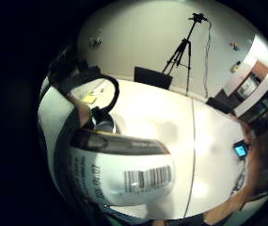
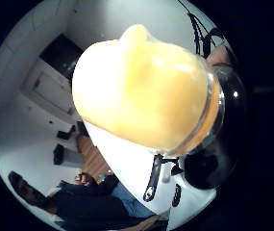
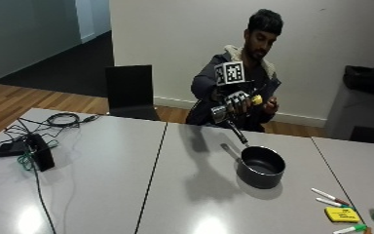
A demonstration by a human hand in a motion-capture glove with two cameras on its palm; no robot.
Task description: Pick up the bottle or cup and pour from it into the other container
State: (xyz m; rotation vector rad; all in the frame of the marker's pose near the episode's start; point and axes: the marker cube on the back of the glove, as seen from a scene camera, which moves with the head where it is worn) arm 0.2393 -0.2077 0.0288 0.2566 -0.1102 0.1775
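Gloved hand holding a bottle in the air above the saucepan, nothing being poured.

Nearest the camera, at 4 to 5 o'clock on the grey table (image 3: 174, 195), markers (image 3: 329, 197) and a yellow eraser (image 3: 341, 214) are lying; at 9 o'clock a black box with cables (image 3: 38, 151) is sitting. Mid-table, toward 3 o'clock, the black saucepan (image 3: 261, 167) is standing upright, handle pointing to 11 o'clock. Beyond and above it, well apart, the gloved right hand (image 3: 233, 103) is gripping a bottle (image 3: 222, 113), fingers curled round its body; the bottle is lying roughly sideways in front of the person's chest, white barcode label (image 1: 147, 179) facing the palm. The bare hand (image 3: 270, 104) is sitting just beside its yellow end (image 3: 256, 100); contact can't be told. Farthest: a black chair (image 3: 130, 91) at 11 o'clock.
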